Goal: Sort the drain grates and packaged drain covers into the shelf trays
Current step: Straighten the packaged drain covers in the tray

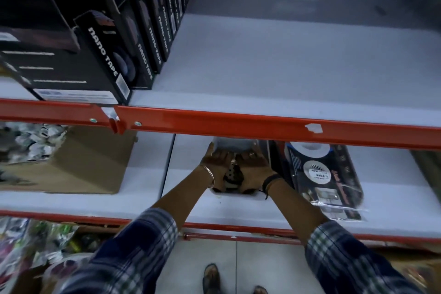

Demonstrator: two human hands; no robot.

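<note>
A white tray of dark drain pieces sat on the middle shelf, under the red rail. The left hand and right hand lay flat over its contents, fingers spread wide around a pale item, apparently steadying the load. 1 packaged cover lay just beside the tray.

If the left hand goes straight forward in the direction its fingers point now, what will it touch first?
Probably the white tray it reaches into: the left hand already has its fingertips at the tray's far part, under the red shelf beam. Depth there is unclear.
</note>
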